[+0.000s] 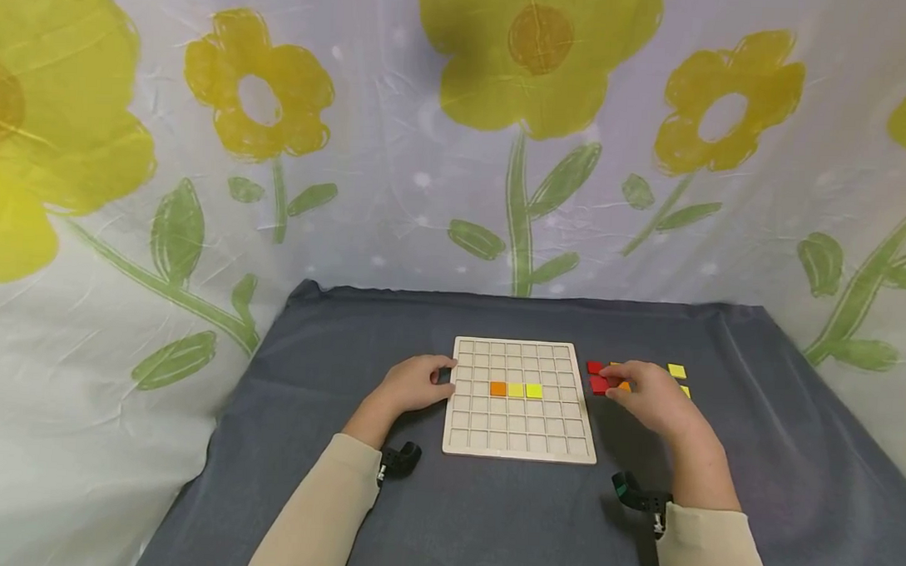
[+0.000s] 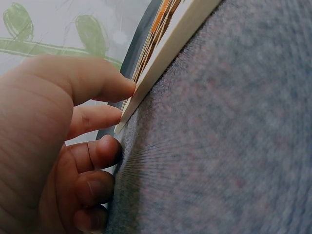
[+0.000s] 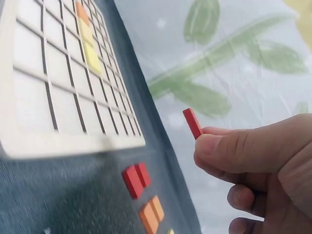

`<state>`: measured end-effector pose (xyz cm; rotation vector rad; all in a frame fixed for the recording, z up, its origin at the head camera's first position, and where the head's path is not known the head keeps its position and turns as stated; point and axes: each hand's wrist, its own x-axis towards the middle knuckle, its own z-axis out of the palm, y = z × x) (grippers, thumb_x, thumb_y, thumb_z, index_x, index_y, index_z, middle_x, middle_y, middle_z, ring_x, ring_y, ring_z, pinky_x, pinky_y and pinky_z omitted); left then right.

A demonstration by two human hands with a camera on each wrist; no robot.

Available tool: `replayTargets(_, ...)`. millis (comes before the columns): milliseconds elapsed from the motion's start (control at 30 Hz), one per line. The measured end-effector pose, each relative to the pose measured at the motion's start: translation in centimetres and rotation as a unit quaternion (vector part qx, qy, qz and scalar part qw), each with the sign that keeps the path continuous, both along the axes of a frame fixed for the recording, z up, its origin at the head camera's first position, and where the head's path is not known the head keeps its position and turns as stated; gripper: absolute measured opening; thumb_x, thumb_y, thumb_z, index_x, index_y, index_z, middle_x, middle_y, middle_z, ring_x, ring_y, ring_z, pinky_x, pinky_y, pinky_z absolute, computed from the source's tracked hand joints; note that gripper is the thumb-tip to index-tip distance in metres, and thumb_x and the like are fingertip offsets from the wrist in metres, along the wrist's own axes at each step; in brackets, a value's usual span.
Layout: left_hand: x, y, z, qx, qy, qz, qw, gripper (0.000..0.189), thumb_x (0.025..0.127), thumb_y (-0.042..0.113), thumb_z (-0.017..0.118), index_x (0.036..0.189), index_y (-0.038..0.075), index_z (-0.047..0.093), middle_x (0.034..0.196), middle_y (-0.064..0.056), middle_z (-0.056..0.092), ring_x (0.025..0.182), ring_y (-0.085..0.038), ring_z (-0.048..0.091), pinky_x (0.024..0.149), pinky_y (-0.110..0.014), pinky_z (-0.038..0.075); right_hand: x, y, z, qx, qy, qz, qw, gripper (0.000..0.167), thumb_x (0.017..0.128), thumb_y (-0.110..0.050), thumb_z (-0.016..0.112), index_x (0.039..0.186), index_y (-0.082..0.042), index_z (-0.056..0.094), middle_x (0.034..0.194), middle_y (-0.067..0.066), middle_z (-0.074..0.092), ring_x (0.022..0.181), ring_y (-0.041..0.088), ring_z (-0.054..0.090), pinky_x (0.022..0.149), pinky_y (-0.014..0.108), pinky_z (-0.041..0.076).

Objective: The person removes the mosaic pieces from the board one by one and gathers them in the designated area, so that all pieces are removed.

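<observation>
A pale wooden grid board (image 1: 520, 445) lies flat on the cloth. An orange tile (image 1: 497, 389) and two yellow tiles (image 1: 515, 390) fill neighbouring squares near its middle. My left hand (image 1: 414, 383) rests at the left edge, thumb and a fingertip touching the rim, the other fingers loosely bent in the left wrist view. Between thumb and finger, my right hand (image 3: 253, 161) pinches a red tile (image 3: 191, 123), held above the cloth right of the board. Below it lie two more red tiles (image 3: 133, 182) and orange tiles (image 3: 149, 217), partly covered by the hand in the head view.
Loose yellow tiles (image 1: 676, 371) lie beyond the right hand. Dark grey cloth (image 1: 505, 518) covers the table. A white curtain with yellow flowers (image 1: 381, 189) hangs behind and at both sides. Each wrist wears a black camera mount (image 1: 400, 460).
</observation>
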<state>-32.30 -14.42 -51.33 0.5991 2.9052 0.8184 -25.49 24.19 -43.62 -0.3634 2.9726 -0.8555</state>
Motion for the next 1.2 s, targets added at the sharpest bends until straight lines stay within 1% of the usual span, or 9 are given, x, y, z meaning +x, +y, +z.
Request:
replayTargets(67, 0.0, 0.0, 0.0, 0.000, 0.000, 0.000, 1.0000, 0.050, 0.095, 0.033, 0.069, 0.142, 0.018, 0.065, 0.069, 0.002, 0.051, 0.058, -0.013, 0.041, 0.055, -0.030, 0.030, 0.0, 0.6, -0.1, 0.000, -0.015, -0.007, 0.9999, 0.033, 0.096, -0.010, 0.070, 0.126, 0.002, 0.070, 0.115, 0.019, 0.067, 0.086, 0.027, 0.054, 0.069, 0.040, 0.043)
replayTargets(133, 0.0, 0.0, 0.0, 0.001, -0.001, 0.000, 1.0000, 0.049, 0.095, 0.032, 0.070, 0.142, 0.017, 0.064, 0.069, 0.002, 0.051, 0.057, -0.013, 0.041, 0.055, -0.030, 0.030, -0.1, 1.1, -0.4, -0.002, -0.029, -0.013, 0.9995, 0.032, 0.096, -0.009, 0.070, 0.125, 0.003, 0.070, 0.109, 0.017, 0.067, 0.082, 0.026, 0.053, 0.066, 0.038, 0.042)
replayTargets(233, 0.1, 0.0, 0.1, 0.003, -0.003, 0.000, 1.0000, 0.050, 0.095, 0.032, 0.070, 0.142, 0.017, 0.064, 0.068, 0.001, 0.051, 0.057, -0.013, 0.041, 0.055, -0.031, 0.031, -0.3, 1.8, -0.9, 0.000, -0.048, -0.020, 0.9987, 0.030, 0.095, -0.009, 0.070, 0.122, 0.004, 0.071, 0.100, 0.013, 0.067, 0.082, 0.025, 0.055, 0.067, 0.038, 0.044)
replayTargets(367, 0.1, 0.0, 0.2, -0.001, -0.004, 0.000, 1.0000, 0.049, 0.095, 0.033, 0.069, 0.142, 0.018, 0.064, 0.069, 0.002, 0.051, 0.058, -0.012, 0.041, 0.056, -0.031, 0.031, -0.4, 2.4, -1.6, -0.006, -0.072, -0.024, 0.9971, 0.029, 0.093, -0.006, 0.071, 0.120, 0.005, 0.072, 0.098, 0.011, 0.067, 0.087, 0.026, 0.057, 0.072, 0.040, 0.047)
replayTargets(433, 0.0, 0.0, 0.2, -0.002, -0.003, -0.001, 1.0000, 0.049, 0.095, 0.033, 0.069, 0.142, 0.018, 0.064, 0.069, 0.002, 0.051, 0.058, -0.012, 0.041, 0.056, -0.030, 0.031, -0.6, 2.6, -2.0, -0.010, -0.080, -0.022, 0.9965, 0.028, 0.093, -0.005, 0.070, 0.119, 0.006, 0.072, 0.096, 0.011, 0.066, 0.085, 0.026, 0.057, 0.073, 0.041, 0.048)
replayTargets(567, 0.0, 0.0, 0.2, 0.000, -0.003, -0.002, 1.0000, 0.050, 0.095, 0.033, 0.069, 0.142, 0.018, 0.064, 0.068, 0.002, 0.051, 0.057, -0.012, 0.041, 0.056, -0.030, 0.031, -0.9, 2.4, -2.7, -0.009, -0.084, -0.011, 0.9964, 0.026, 0.092, -0.004, 0.070, 0.116, 0.006, 0.072, 0.092, 0.008, 0.065, 0.080, 0.023, 0.055, 0.071, 0.039, 0.046)
replayTargets(867, 0.0, 0.0, 0.2, 0.002, -0.005, -0.001, 1.0000, 0.050, 0.095, 0.033, 0.069, 0.142, 0.018, 0.064, 0.069, 0.002, 0.052, 0.058, -0.013, 0.042, 0.056, -0.030, 0.031, -1.4, 1.6, -3.8, 0.013, -0.075, -0.022, 0.9969, 0.027, 0.088, -0.005, 0.073, 0.113, 0.005, 0.074, 0.085, 0.006, 0.062, 0.074, 0.021, 0.053, 0.067, 0.037, 0.044)
replayTargets(1067, 0.1, 0.1, 0.4, 0.003, -0.008, 0.001, 1.0000, 0.050, 0.095, 0.033, 0.070, 0.143, 0.018, 0.064, 0.070, 0.002, 0.053, 0.058, -0.013, 0.042, 0.056, -0.030, 0.032, -1.3, 1.6, -3.5, 0.013, -0.073, -0.022, 0.9970, 0.030, 0.088, -0.007, 0.074, 0.117, 0.004, 0.073, 0.084, 0.006, 0.061, 0.074, 0.021, 0.053, 0.066, 0.036, 0.043)
replayTargets(1200, 0.2, 0.0, 0.4, 0.001, -0.009, 0.002, 1.0000, 0.050, 0.095, 0.033, 0.070, 0.143, 0.019, 0.064, 0.070, 0.002, 0.053, 0.058, -0.013, 0.042, 0.057, -0.030, 0.032, -1.2, 1.6, -3.0, -0.005, -0.074, -0.021, 0.9971, 0.032, 0.090, -0.007, 0.073, 0.120, 0.005, 0.072, 0.083, 0.005, 0.058, 0.074, 0.022, 0.052, 0.066, 0.036, 0.043)
